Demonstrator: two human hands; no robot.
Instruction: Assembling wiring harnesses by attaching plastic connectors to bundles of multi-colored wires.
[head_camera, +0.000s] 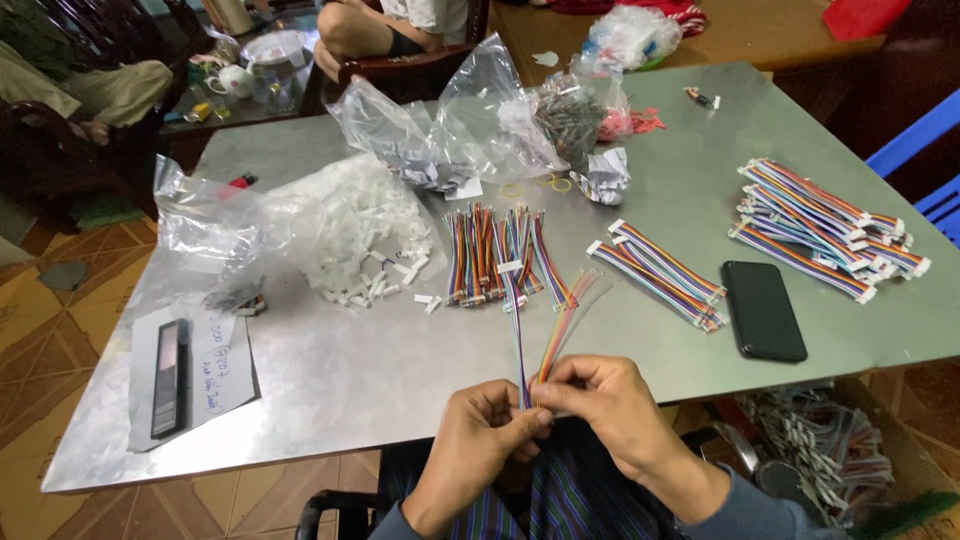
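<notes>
My left hand (480, 440) and my right hand (605, 405) meet at the near edge of the metal table (350, 380), both pinching the lower end of a thin bundle of coloured wires (555, 335). The wires fan upward from my fingers over the tabletop. Just beyond them lies a group of multicoloured wire harnesses (495, 255) with white connectors. A heap of small white plastic connectors (365, 235) spills from a clear bag to the left.
A black phone (763, 310) lies at right, beside finished harnesses (660, 270) and a bigger stack (825, 230). Clear bags (470, 125) sit at the far side. A paper sheet with a dark bar (172, 375) lies at left. Another person sits beyond the table.
</notes>
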